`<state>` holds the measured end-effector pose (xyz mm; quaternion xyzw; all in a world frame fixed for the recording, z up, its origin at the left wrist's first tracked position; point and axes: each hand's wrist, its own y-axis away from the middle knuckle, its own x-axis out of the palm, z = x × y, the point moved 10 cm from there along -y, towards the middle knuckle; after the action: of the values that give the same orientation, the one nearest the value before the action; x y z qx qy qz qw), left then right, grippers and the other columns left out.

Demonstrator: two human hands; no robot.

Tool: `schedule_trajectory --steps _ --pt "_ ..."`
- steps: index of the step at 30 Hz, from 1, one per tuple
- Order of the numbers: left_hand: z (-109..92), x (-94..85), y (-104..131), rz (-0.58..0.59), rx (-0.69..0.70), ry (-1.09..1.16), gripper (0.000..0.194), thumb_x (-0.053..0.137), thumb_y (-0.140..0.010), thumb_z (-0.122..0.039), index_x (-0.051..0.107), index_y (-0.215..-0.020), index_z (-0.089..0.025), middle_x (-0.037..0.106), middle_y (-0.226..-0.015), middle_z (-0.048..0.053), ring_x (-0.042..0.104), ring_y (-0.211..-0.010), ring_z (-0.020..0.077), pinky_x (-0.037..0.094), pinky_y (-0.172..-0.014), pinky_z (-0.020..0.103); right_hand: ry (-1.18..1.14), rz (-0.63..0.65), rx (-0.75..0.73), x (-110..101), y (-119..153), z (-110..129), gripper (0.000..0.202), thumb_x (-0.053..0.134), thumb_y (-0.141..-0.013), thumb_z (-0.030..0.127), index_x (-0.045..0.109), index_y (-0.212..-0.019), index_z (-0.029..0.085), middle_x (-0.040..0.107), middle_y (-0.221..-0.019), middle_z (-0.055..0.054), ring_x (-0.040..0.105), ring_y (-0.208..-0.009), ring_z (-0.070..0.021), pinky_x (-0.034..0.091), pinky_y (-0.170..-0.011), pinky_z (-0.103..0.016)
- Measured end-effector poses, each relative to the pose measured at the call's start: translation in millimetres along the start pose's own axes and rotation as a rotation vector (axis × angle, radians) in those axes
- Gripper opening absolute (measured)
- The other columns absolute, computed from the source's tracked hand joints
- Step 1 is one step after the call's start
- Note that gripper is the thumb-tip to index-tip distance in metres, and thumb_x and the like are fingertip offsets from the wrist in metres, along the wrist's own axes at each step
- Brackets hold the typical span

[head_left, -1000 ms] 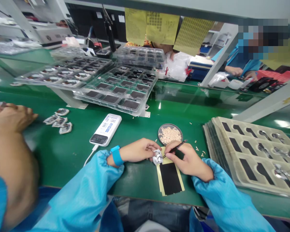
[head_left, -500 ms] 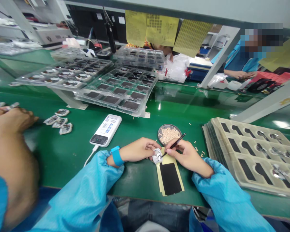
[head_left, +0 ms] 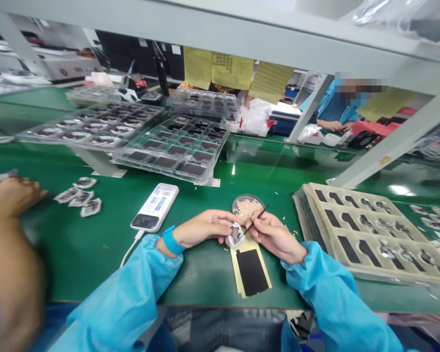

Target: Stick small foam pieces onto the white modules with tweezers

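I watch through the head camera. The left hand [head_left: 214,227], with a blue band [head_left: 173,239] round its wrist, has closed its fingertips on a small white part [head_left: 236,235]. The right hand [head_left: 273,235] grips a thin dark tool [head_left: 256,218], tip angled down towards that part; I can't tell whether tip and part touch.

Both hands work over the middle of the near half of a green table [head_left: 205,278]. Just below the white part lies a pale yellow sheet [head_left: 246,243] bearing a black patch [head_left: 254,272], its lower end close to the table's near edge. Beyond the fingers I see a round dish [head_left: 234,200] of pale bits [head_left: 247,205], with a few more scattered beside it.

To the left a white power bank [head_left: 156,208] lies tilted, a white cable [head_left: 128,247] running from it towards the near edge. Farther left are four white parts [head_left: 81,198], then another person's hand [head_left: 16,193] by the table's left edge.

On the right a stack of beige trays [head_left: 315,211] holds dark pads and shiny pieces. Towards the far edge, raised, stand clear trays [head_left: 205,181] with dark pads.
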<state>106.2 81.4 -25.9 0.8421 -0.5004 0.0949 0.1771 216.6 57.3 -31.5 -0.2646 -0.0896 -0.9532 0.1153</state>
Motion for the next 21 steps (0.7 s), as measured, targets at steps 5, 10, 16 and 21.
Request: schedule_trajectory --steps 5,10,16,21 --pt "1.3 -2.9 -1.2 -0.077 0.006 -0.063 0.046 0.072 -0.082 -0.026 0.063 -0.124 -0.009 0.067 -0.089 0.009 0.06 -0.068 0.0105 0.046 -0.061 0.02 -0.138 -0.053 0.04 8.8 24.3 -13.3 0.026 0.073 -0.083 0.034 0.053 -0.088 0.017 0.059 -0.081 -0.001 0.045 -0.056 -0.0081 0.037 -0.054 -0.023" --pt "1.7 -1.8 -2.7 -0.167 -0.01 -0.14 0.045 0.077 -0.078 -0.033 0.061 -0.115 -0.013 0.064 -0.084 0.003 0.054 -0.064 0.0082 0.045 -0.06 0.018 0.079 -0.06 -0.104 23.9 77.8 52.4 0.035 0.048 -0.097 0.045 0.047 -0.074 0.018 0.059 -0.071 -0.005 0.058 -0.062 -0.0169 0.046 -0.059 -0.031" --pt "2.6 4.8 -0.7 -0.247 -0.053 -0.282 0.056 0.073 -0.079 -0.051 0.059 -0.115 -0.01 0.063 -0.076 0.004 0.056 -0.066 0.0132 0.043 -0.056 0.021 1.22 -0.948 -0.403 -80.9 168.1 233.5 0.032 0.06 -0.089 0.048 0.066 -0.085 0.017 0.065 -0.076 -0.006 0.057 -0.067 -0.0174 0.042 -0.06 -0.028" --pt "2.2 1.3 2.6 -0.311 -0.072 -0.349 0.059 0.07 -0.08 -0.056 0.06 -0.115 -0.01 0.062 -0.065 0.003 0.052 -0.056 0.0112 0.028 -0.046 0.018 1.777 -1.139 0.22 -180.0 191.1 244.0 0.023 0.07 -0.077 0.037 0.075 -0.084 0.016 0.072 -0.084 -0.014 0.065 -0.078 -0.0261 0.042 -0.068 -0.032"
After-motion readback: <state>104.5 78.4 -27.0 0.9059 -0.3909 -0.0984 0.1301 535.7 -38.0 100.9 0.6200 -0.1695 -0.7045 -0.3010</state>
